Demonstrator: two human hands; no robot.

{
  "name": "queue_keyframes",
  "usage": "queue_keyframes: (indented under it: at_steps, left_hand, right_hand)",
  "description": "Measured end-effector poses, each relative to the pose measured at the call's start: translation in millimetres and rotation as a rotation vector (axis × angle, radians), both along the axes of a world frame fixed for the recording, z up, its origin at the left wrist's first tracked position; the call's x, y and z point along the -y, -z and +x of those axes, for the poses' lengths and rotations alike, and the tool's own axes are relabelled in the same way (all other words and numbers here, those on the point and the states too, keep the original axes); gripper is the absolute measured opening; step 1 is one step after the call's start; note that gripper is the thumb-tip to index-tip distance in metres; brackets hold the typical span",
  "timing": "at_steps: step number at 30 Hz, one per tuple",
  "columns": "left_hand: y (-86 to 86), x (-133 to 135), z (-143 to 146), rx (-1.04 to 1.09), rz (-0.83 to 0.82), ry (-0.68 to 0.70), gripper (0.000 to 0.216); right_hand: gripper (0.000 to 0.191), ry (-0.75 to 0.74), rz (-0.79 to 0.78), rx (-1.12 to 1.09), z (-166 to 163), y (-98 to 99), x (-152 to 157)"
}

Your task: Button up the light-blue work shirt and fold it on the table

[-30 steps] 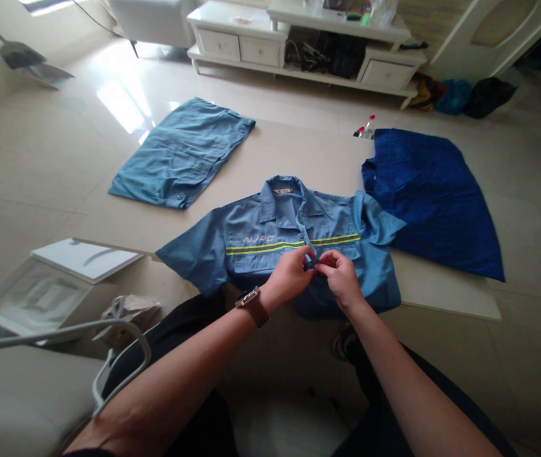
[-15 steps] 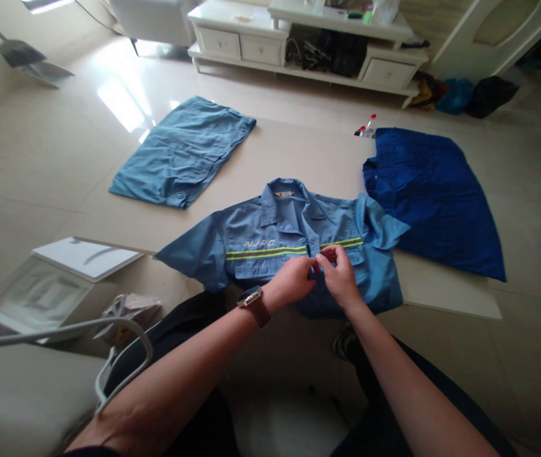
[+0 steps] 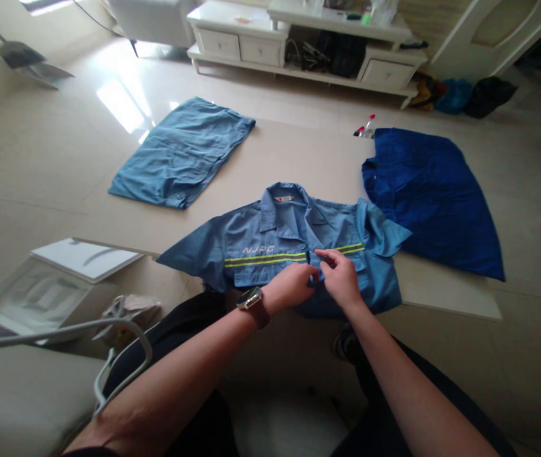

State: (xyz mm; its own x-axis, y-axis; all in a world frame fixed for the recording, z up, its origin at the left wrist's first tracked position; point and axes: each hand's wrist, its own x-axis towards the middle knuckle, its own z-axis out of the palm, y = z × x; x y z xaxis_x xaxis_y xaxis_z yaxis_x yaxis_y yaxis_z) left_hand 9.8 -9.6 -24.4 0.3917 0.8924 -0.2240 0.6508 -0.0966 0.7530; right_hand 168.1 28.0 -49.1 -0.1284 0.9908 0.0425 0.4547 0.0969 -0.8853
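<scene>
A light blue work shirt point(image 3: 260, 238) with a yellow reflective stripe lies front up on a low beige board point(image 3: 299, 158). My left hand point(image 3: 293, 284), with a brown watch on the wrist, pinches the shirt's front placket just below the stripe. My right hand point(image 3: 341, 276) pinches the same placket from the other side, fingertips touching the left hand's. Both hands are closed on the fabric at the shirt's middle.
A folded light blue garment point(image 3: 182, 152) lies at the board's far left, a dark blue garment point(image 3: 434, 197) at its right. A small red-capped bottle point(image 3: 365, 129) stands behind. A white drawer unit point(image 3: 308, 44) is at the back, a clear box point(image 3: 37, 292) and white frame point(image 3: 108, 355) at left.
Both hands have moved slightly down the shirt's front, closer to me, still pinching the placket. The shirt has shifted a little toward me.
</scene>
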Motion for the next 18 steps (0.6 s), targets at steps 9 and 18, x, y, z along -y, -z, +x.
queue_keyframes:
  at_steps: [9,18]
  left_hand:
    - [9.8,-23.6,-25.2,-0.146,0.104,-0.339,0.045]
    - [31.2,-27.3,-15.9,-0.194,0.069,-0.393,0.047]
  right_hand:
    - [0.032,0.024,0.017,-0.040,0.3,-4.5,2.1]
    - [0.029,0.043,-0.046,-0.069,-2.1,-7.8,1.2]
